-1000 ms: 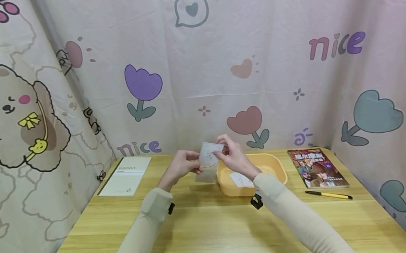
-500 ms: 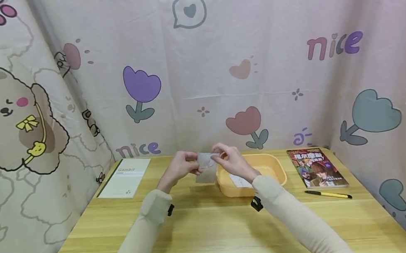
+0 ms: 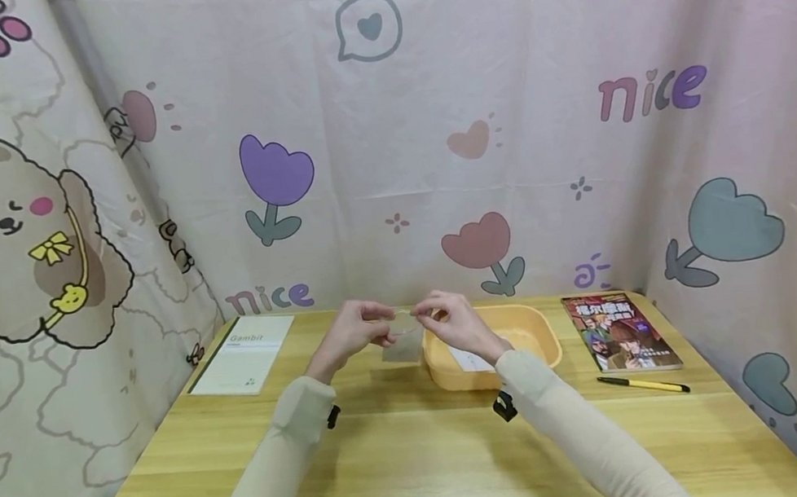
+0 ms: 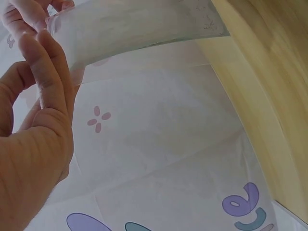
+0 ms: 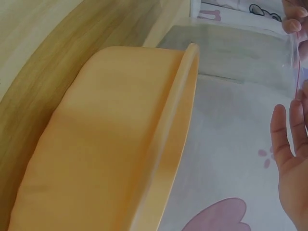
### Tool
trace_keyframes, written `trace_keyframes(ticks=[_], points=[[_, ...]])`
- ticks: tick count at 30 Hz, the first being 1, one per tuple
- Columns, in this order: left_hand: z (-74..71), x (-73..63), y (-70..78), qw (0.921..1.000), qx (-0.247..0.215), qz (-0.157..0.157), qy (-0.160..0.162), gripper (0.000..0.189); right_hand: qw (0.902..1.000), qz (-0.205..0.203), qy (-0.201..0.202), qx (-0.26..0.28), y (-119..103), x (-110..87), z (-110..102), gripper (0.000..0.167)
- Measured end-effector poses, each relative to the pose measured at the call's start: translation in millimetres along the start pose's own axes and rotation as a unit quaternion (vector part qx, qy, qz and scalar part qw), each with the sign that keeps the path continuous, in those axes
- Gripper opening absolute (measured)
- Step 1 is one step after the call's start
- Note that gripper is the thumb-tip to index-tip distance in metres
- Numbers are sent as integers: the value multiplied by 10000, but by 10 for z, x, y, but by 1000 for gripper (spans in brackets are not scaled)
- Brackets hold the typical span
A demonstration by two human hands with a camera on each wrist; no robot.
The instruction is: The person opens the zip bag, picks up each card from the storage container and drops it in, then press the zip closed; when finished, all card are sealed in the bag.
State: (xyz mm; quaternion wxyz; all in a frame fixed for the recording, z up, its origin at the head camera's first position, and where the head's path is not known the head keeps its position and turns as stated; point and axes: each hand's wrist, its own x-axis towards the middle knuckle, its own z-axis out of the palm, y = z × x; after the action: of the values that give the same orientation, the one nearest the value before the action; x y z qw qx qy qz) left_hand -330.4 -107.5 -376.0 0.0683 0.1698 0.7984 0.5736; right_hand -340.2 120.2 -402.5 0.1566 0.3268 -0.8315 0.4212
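Note:
A clear plastic zip bag [image 3: 401, 350] hangs over the table between both hands, its mouth at the top. Beside its left edge, my left hand [image 3: 356, 332] pinches the mouth between thumb and fingers. My right hand [image 3: 457, 324] pinches the other end of the mouth. The right wrist view shows a red line along the opening of the bag [image 5: 236, 57]. Small dark drawn marks [image 4: 208, 21] appear at the far corner of the bag in the left wrist view. Part of the mouth is hidden by fingers.
A yellow plastic basin [image 3: 542, 330] stands right of the bag, with a white paper [image 3: 470, 360] in it. Further right lie a comic-style magazine [image 3: 621, 333] and a yellow pen [image 3: 643, 385]. A white notebook [image 3: 241, 356] lies at the left. A patterned curtain [image 3: 369, 120] hangs behind the table.
The square of paper with a drawing, held up at the bag's mouth a second ago, has gone down out of sight between the hands. The right hand has moved slightly lower.

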Motion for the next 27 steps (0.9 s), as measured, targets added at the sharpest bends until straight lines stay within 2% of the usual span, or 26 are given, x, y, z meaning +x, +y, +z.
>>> trace_keyframes(ticks=[5, 10, 19, 27], points=[[-1, -1, -18, 10000, 2, -3, 20, 29, 9999, -27, 134, 85, 39, -18, -19, 14], [-18, -9, -22, 10000, -30, -29, -16, 31, 9996, 142, 106, 197, 98, -42, -55, 15], [-30, -19, -3, 10000, 14, -92, 7, 30, 9957, 717, -213, 554, 154, -103, -195, 15], [-31, -5, -9, 9999, -9, -99, -34, 32, 9943, 840, -587, 285, 327, -157, -359, 14]])
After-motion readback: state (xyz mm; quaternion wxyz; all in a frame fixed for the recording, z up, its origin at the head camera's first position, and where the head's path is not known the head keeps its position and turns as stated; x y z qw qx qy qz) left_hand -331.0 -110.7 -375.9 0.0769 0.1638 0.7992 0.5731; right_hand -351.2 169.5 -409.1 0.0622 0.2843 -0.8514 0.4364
